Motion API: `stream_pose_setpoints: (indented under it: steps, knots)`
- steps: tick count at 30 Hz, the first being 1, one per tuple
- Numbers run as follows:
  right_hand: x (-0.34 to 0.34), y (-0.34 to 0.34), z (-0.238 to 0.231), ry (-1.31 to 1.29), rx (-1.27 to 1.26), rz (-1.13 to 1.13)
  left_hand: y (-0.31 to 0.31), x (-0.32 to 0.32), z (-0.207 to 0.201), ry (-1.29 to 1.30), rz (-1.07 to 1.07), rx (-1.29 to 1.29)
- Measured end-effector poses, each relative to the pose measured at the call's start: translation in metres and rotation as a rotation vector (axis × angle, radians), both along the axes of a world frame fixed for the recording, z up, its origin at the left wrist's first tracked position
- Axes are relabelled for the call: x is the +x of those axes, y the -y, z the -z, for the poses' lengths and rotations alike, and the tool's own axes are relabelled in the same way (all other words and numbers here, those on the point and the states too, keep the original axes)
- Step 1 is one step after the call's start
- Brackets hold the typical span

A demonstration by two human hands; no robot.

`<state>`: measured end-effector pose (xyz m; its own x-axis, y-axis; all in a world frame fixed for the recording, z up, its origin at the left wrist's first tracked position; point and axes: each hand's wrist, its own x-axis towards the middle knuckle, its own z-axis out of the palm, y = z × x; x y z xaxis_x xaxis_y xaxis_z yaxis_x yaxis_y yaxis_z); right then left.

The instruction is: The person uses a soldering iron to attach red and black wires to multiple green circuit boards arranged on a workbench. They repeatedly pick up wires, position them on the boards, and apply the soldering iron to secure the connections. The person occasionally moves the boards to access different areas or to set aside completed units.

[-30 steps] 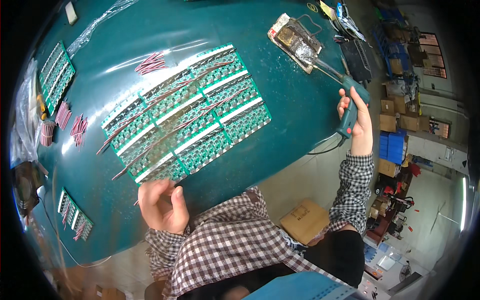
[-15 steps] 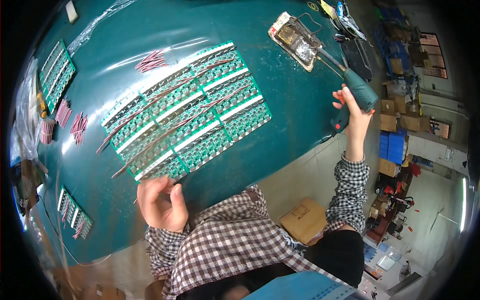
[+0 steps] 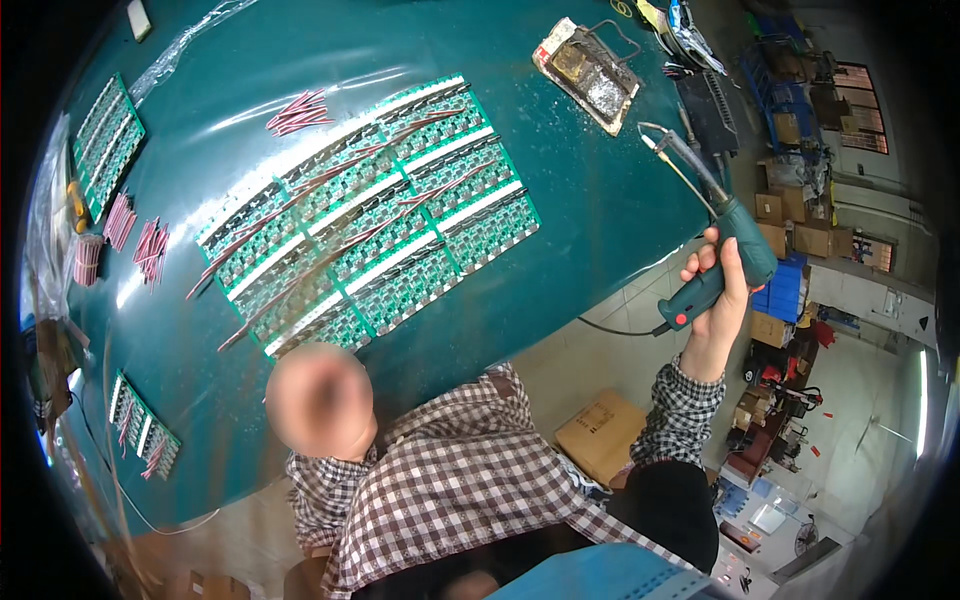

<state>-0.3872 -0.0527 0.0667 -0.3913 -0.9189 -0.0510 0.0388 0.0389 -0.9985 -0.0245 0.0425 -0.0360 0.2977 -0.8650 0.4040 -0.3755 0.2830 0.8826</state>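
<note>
Both hands differ: right hand [image 3: 718,290] gripping soldering iron [image 3: 715,230] has risen; left hand [image 3: 320,400] blurred, grip untellable.

Electronics workshop: green circuit boards [image 3: 370,225] on teal workbench [image 3: 600,210], solder stand [image 3: 590,75], cardboard boxes [image 3: 600,435] on floor.

Left hand [image 3: 320,400] — blurred to a smooth patch at the tabletop's [image 3: 600,220] near edge, so its fingers and grasp cannot be told. Components on the green circuit boards [image 3: 370,225] are too small to distinguish — and the far-left board panel [image 3: 105,140] bends into the dark fisheye rim.
</note>
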Motion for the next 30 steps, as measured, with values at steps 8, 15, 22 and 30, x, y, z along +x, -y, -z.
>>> stream_pose_setpoints:
  steps: [8, 15, 22, 30]
  knots:
    - [0.026, 0.035, 0.018, -0.491, -0.204, 0.034, 0.000, 0.001, 0.000, -0.032, -0.004, -0.012]
    - [0.035, 0.047, 0.035, -0.473, -0.192, 0.084, 0.005, -0.002, 0.002, 0.032, -0.007, -0.083]
    - [0.037, 0.037, 0.044, -0.482, -0.212, 0.063, 0.008, -0.003, 0.008, 0.069, 0.033, -0.164]
    - [0.036, -0.037, 0.049, 0.364, 0.072, -0.196, -0.003, 0.013, 0.008, 0.159, -0.109, -0.042]
